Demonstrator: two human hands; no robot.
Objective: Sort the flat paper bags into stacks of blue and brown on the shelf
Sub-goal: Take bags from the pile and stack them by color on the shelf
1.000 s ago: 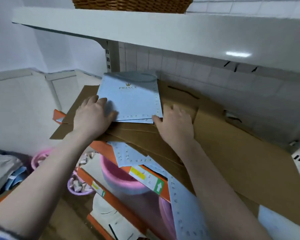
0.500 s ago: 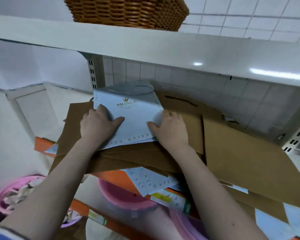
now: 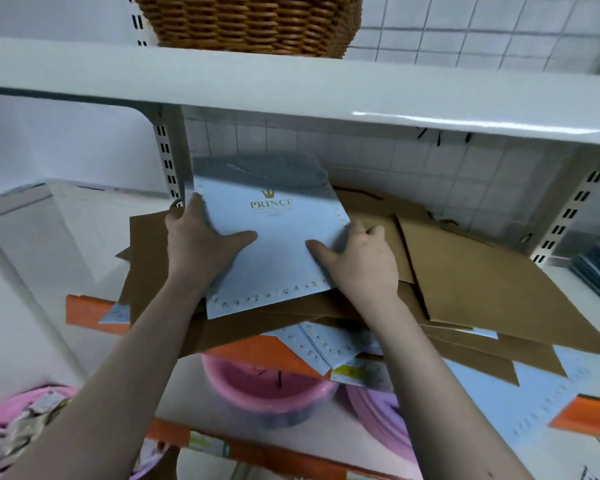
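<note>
Right now both hands hold the blue bag (image 3: 274, 237) at its side edges: the left hand (image 3: 198, 244) grips the left edge with the thumb lying across the front face and the other fingers curled behind, and the right hand (image 3: 361, 258) pinches the right edge the same way, thumb on top pointing inward. The bag sits between the two thumbs, printed face up, lying over the messy pile of brown bags (image 3: 465, 271) on the shelf (image 3: 568, 282), with its far end reaching back toward the upright post (image 3: 168, 161) beyond the left fingertips. More blue bags (image 3: 326, 344) poke out from under the brown ones, just below the wrists. To do this step well I'd say keep the bag flat, square its edges with both thumbs, and set it on a spot clear of the brown pile so the blue stack starts clean; dragging it could pull loose brown bags off the front edge. Compared with the frame half a second earlier, the hands have shifted from resting flat on the bag to gripping its sides, the bag looks a bit lifted and pulled nearer, and the view has tilted up, showing more of the wicker basket (image 3: 250, 22) on the upper shelf.
</note>
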